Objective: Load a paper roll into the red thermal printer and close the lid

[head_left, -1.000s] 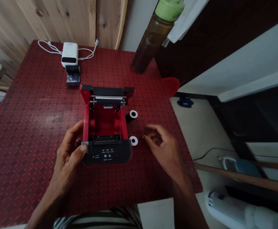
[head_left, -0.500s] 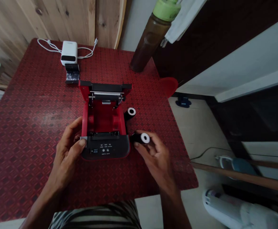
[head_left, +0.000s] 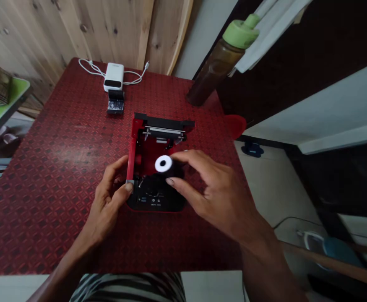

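Observation:
A red and black device [head_left: 131, 161], its lid raised at the back, sits on the red patterned table. My left hand [head_left: 109, 199] grips its front left corner, thumb on top and fingers along the side. Between the thumb and fingers of my right hand [head_left: 210, 184] is a black roll [head_left: 174, 168] with a white end and a dark centre hole. The roll is held over the device's open compartment, tilted with its white end toward the left. It hides part of the compartment and the front panel. The second roll cannot be seen.
Behind the device lie a small black item [head_left: 115, 102] and a white power bank [head_left: 114, 76] with a white cable. A brown bottle [head_left: 216, 63] with a green lid stands at the table's back right. A green surface [head_left: 19, 90] is at the far left.
My right hand has lifted the roll from beside the device and brought it left over the compartment. My left hand stays on the corner. The view has shifted.

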`<state>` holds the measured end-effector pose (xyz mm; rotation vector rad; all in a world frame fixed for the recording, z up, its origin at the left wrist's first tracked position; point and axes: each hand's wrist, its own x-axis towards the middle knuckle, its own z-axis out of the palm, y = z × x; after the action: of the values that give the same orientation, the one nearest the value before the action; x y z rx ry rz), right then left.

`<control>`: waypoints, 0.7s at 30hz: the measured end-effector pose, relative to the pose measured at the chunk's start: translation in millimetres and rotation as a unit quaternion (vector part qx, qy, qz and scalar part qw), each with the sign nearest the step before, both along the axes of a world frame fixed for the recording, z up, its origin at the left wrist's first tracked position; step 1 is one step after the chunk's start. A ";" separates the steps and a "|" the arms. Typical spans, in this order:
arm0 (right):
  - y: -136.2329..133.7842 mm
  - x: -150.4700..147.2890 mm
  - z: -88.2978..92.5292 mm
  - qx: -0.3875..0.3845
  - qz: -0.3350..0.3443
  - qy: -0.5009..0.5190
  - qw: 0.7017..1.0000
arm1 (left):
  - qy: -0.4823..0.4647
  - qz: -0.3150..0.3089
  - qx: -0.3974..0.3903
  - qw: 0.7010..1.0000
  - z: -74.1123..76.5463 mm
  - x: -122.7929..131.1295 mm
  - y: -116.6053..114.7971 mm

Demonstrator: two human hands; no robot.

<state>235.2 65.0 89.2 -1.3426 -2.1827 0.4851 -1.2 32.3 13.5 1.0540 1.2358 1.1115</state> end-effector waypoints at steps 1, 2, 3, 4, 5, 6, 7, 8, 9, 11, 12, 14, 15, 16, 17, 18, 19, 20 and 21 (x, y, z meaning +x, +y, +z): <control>7.6 -8.7 -0.3 0.003 0.009 -0.038 0.999 | -0.002 -0.002 -0.001 1.000 -0.3 -0.3 0.2; 13.9 -17.3 -1.1 -0.005 0.014 -0.079 0.997 | -0.006 -0.004 -0.002 1.000 -0.5 -0.6 0.3; 19.1 -25.4 -2.0 -0.019 0.017 -0.119 0.993 | -0.010 -0.005 -0.003 1.000 -0.7 -0.8 0.5; 23.4 -32.8 -3.0 -0.036 0.017 -0.156 0.987 | -0.012 -0.007 -0.004 1.000 -0.7 -1.0 0.6; 26.7 -39.1 -3.9 -0.052 0.015 -0.187 0.981 | -0.013 -0.008 -0.007 1.000 -0.5 -1.2 0.6; 29.4 -44.0 -4.6 -0.066 0.013 -0.210 0.975 | -0.013 -0.009 -0.012 1.000 -0.2 -1.3 0.5; 31.5 -47.4 -5.0 -0.075 0.011 -0.227 0.971 | -0.013 -0.010 -0.018 1.000 0.1 -1.5 0.4; 33.0 -49.4 -5.1 -0.079 0.009 -0.239 0.968 | -0.015 -0.012 -0.026 0.999 0.2 -1.7 0.2; 34.0 -50.1 -4.9 -0.079 0.008 -0.247 0.966 | -0.019 -0.014 -0.033 0.999 0.3 -1.9 -0.1; 34.2 -49.4 -4.4 -0.071 0.018 -0.253 0.965 | -0.027 -0.017 -0.037 0.999 -0.1 -2.5 -0.7; 33.5 -48.9 -4.3 -0.062 0.025 -0.254 0.965 | -0.029 -0.017 -0.037 0.999 -0.4 -2.7 -1.0; 31.5 -50.2 -5.0 -0.041 0.034 -0.258 0.965 | -0.032 -0.016 -0.038 0.999 -1.0 -3.2 -1.3; 30.6 -52.4 -5.9 -0.035 0.036 -0.267 0.962 | -0.035 -0.017 -0.041 0.998 -1.0 -3.3 -1.4; 30.1 -55.4 -7.0 -0.032 0.032 -0.282 0.959 | -0.039 -0.018 -0.043 0.998 -0.9 -3.3 -1.4; 30.2 -59.0 -8.3 -0.033 0.023 -0.299 0.953 | -0.041 -0.019 -0.044 0.998 -0.7 -3.3 -1.3; 31.2 -62.5 -9.7 -0.035 0.011 -0.314 0.949 | -0.041 -0.019 -0.043 0.998 -0.3 -3.3 -1.2; 33.0 -65.6 -10.9 -0.039 0.003 -0.324 0.945 | -0.039 -0.019 -0.041 0.998 0.0 -3.2 -1.2; 35.7 -67.8 -11.9 -0.044 -0.002 -0.328 0.944 | -0.036 -0.018 -0.039 0.998 0.2 -3.2 -1.2; 39.0 -68.8 -12.8 -0.054 -0.002 -0.328 0.943 | -0.033 -0.017 -0.038 0.999 0.3 -3.2 -1.3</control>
<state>166.4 104.0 76.4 -1.7538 -2.7042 0.1607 -4.4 31.1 13.8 0.9707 1.1942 1.0572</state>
